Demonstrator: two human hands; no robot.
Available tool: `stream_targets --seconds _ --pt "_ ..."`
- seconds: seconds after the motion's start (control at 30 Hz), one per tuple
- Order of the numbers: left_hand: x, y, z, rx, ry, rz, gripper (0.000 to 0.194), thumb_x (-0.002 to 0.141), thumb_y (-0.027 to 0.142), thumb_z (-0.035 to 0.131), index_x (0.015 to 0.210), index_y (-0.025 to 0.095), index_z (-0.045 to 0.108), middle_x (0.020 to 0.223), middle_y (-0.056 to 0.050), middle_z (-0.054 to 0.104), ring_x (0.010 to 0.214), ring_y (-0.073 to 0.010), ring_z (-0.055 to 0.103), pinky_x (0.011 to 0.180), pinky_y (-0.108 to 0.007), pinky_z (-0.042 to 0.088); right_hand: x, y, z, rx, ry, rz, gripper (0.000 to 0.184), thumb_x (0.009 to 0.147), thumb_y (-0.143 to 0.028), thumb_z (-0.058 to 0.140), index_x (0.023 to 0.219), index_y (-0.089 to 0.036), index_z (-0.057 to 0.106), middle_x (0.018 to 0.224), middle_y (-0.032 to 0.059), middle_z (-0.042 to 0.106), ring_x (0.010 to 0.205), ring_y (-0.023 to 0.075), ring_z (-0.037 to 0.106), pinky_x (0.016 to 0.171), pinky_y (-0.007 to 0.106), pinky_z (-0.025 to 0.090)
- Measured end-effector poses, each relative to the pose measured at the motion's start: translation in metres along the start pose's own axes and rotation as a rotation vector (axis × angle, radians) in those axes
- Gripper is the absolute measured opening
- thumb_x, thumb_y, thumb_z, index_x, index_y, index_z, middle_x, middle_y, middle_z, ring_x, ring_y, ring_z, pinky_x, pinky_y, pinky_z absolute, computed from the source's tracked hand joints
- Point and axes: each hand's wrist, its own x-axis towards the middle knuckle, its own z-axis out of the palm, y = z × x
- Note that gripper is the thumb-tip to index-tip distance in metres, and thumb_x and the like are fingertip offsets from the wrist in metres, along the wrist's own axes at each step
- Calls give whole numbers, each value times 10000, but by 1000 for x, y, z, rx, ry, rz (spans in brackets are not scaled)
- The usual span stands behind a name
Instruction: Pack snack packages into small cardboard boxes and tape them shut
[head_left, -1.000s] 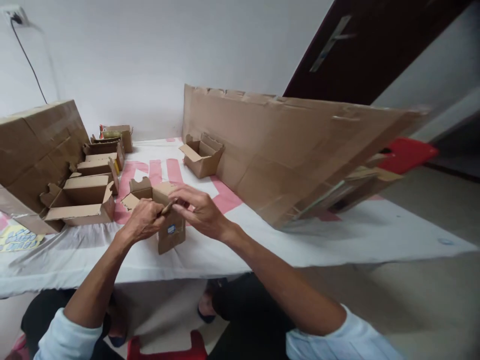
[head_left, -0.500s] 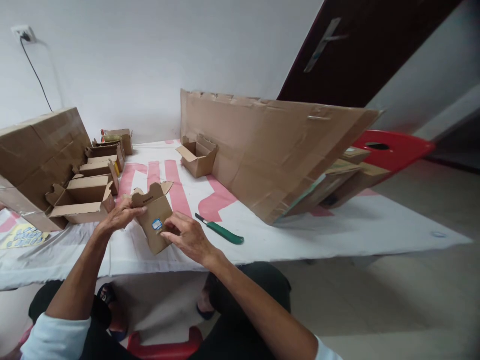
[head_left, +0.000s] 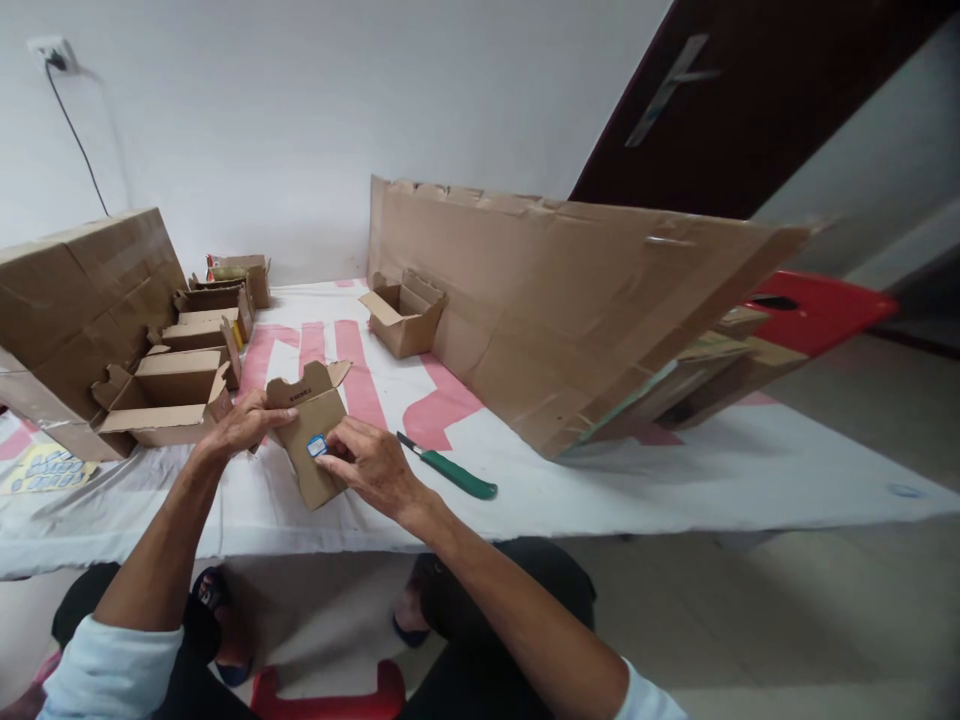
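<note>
Cloth (head_left: 585,505), white with pink shapes, covers the surface (head_left: 742,480), which stands before a pale wall (head_left: 300,120) with a socket (head_left: 52,55) at upper left and a dark door (head_left: 697,110) at upper right. A big cardboard box (head_left: 97,290) stands at the left end, with a row of small open boxes (head_left: 169,420) beside it and a yellow printed sheet (head_left: 49,470) near its front. Toward the right, a large cardboard panel (head_left: 540,300) stands upright, an open carton (head_left: 405,330) by its far part and a red chair (head_left: 832,310) beyond. The small held carton (head_left: 313,475) is near the front edge, between the two hands, tilted, with a blue-and-white label (head_left: 316,446) facing up. The left hand (head_left: 244,422) is closed on its upper left side, thumb across the front face. The right hand (head_left: 375,465) is curled, thumb and fingertips close together at the label's right edge; whether they pinch anything is unclear. A green-handled knife (head_left: 457,475) lies just beside the right hand, on its far side.
</note>
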Motion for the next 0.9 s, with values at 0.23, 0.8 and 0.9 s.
stream_targets --seconds 0.23,0.8,0.9 --pt "-4 12 3 -40 -24 44 342 742 477 773 872 161 780 782 -37 727 790 -235 684 654 -290 520 0 0 0 -28 12 -16 206 919 -178 780 796 -227 622 822 -11 683 736 152 597 675 274 386" --pt "-6 10 5 -53 10 -23 342 708 482 813 785 160 729 610 2 577 625 -179 564 519 -252 406 8 0 -2 -27 51 -46 166 955 -187 699 793 -221 680 797 10 711 715 158 632 680 281 419" --pt "-7 9 5 -43 16 -44 371 705 517 797 784 163 721 616 6 573 592 -166 535 496 -248 382 2 2 -2 84 117 -17 186 994 -152 615 898 -218 760 873 45 760 773 177 694 737 288 497"
